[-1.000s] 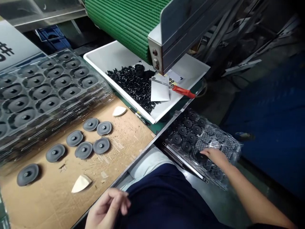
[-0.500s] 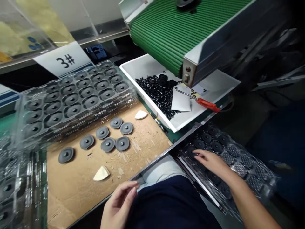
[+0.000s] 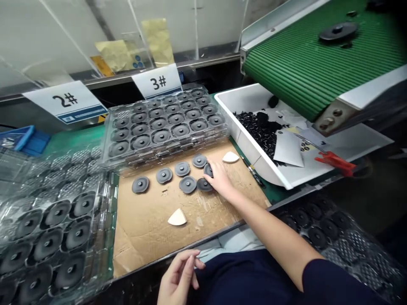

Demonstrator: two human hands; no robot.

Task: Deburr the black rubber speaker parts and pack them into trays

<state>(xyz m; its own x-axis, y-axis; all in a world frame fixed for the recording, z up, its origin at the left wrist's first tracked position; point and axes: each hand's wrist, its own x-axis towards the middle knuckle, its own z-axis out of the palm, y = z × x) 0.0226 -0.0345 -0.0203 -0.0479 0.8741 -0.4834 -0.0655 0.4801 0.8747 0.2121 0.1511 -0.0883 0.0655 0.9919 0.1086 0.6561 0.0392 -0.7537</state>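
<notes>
Several grey round rubber discs (image 3: pixel 182 168) lie loose on a brown cardboard sheet (image 3: pixel 149 228). My right hand (image 3: pixel 219 180) reaches over the sheet, its fingers curled on the rightmost disc (image 3: pixel 204 184). My left hand (image 3: pixel 178 277) hovers at the bench's near edge above my lap, fingers loosely bent, holding nothing. A clear blister tray (image 3: pixel 165 123) behind the loose discs is filled with the same discs. Two white wedge-shaped pieces (image 3: pixel 177 217) lie on the cardboard.
A white bin (image 3: pixel 254 152) of small black pins sits at right, with a red-handled tool (image 3: pixel 333 160) and a white card in it, under a green conveyor (image 3: pixel 305 63). More disc trays stand at left (image 3: pixel 47 228) and lower right (image 3: pixel 330 228). Signs read 2# and 3#.
My right hand left the lower-right tray and moved up left onto the loose discs on the cardboard. The view swung left; the left hand stayed near my lap.
</notes>
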